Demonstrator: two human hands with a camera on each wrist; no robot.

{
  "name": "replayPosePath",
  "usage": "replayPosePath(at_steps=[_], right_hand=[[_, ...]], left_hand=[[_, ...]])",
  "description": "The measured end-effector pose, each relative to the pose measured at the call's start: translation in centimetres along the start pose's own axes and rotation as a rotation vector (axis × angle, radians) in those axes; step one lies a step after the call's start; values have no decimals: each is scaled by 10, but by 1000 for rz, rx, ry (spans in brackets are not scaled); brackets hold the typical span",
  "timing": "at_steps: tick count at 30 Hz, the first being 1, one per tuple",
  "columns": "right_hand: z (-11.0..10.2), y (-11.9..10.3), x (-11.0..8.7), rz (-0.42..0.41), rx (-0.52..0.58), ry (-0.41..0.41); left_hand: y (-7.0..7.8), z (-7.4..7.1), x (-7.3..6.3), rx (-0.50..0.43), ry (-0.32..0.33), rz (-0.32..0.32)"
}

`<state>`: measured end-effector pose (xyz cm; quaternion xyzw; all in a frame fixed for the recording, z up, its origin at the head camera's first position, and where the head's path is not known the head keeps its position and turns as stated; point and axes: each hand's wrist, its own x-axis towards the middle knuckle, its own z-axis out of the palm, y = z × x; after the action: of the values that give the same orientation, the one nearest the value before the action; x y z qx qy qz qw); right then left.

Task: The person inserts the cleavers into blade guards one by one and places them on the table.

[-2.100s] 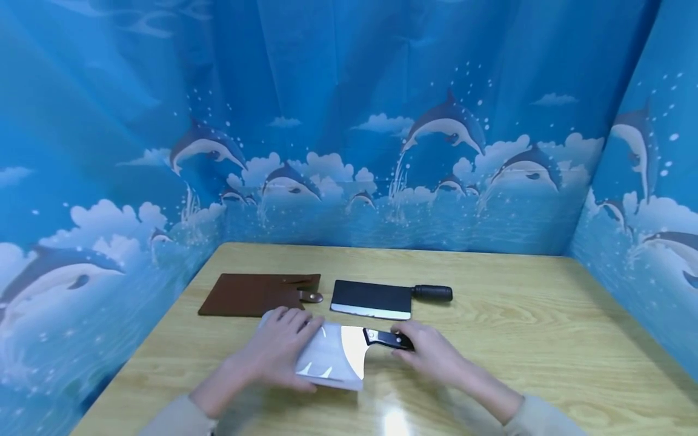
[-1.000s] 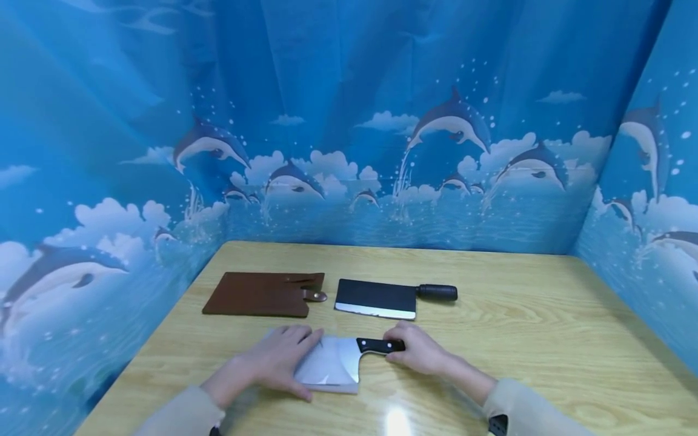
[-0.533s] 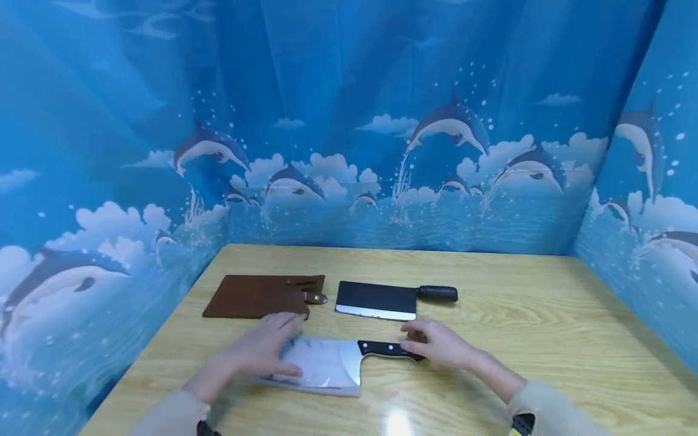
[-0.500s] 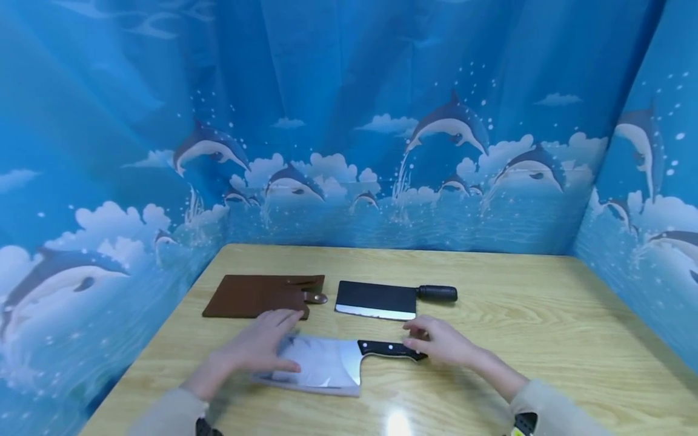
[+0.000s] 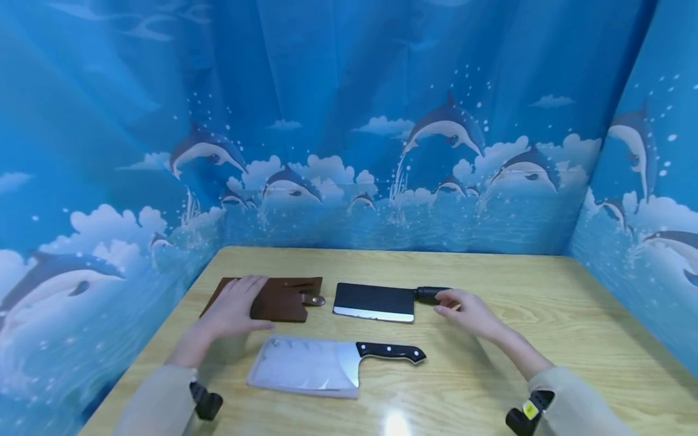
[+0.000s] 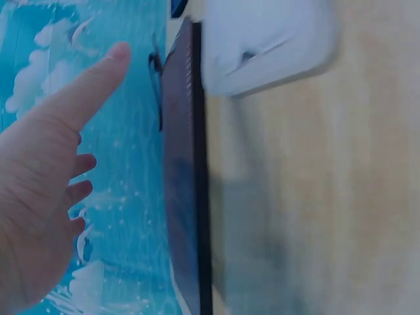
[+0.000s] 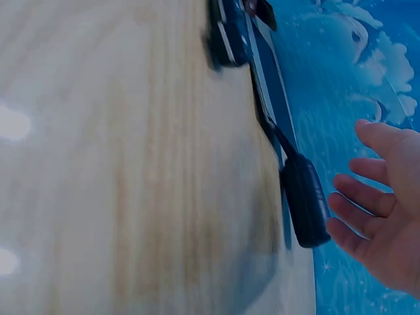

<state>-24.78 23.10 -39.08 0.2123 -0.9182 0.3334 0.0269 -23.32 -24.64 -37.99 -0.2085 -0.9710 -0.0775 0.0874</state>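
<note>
Dolphin-print curtains behind and beside, wood-grained surface below. Left hand over the brown leather sheath, fingers extended, thumb out wide, nothing gripped. Across to the right hand: fingers loosely bent, nothing held, right by the handle of the black cleaver, touching or not hard to tell. Nearer, lying flat, a second cleaver, blade inside a whitish cover.
</note>
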Motion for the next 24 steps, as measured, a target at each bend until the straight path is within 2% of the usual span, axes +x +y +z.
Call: replayPosePath(at_steps=[5, 9, 14, 18, 24], right_hand=[[-9, 8, 10, 59, -5, 42], [-15, 11, 19, 72, 1, 66], [-13, 19, 30, 76, 19, 52], [-10, 27, 37, 69, 29, 41], [-4, 37, 45, 59, 0, 22]], left_hand=[[-17, -6, 12, -23, -16, -59], [-28, -10, 20, -37, -29, -100], [-39, -5, 27, -20, -78, -121], [-38, 2, 32, -28, -148, -127], [-27, 12, 40, -61, -235, -112]])
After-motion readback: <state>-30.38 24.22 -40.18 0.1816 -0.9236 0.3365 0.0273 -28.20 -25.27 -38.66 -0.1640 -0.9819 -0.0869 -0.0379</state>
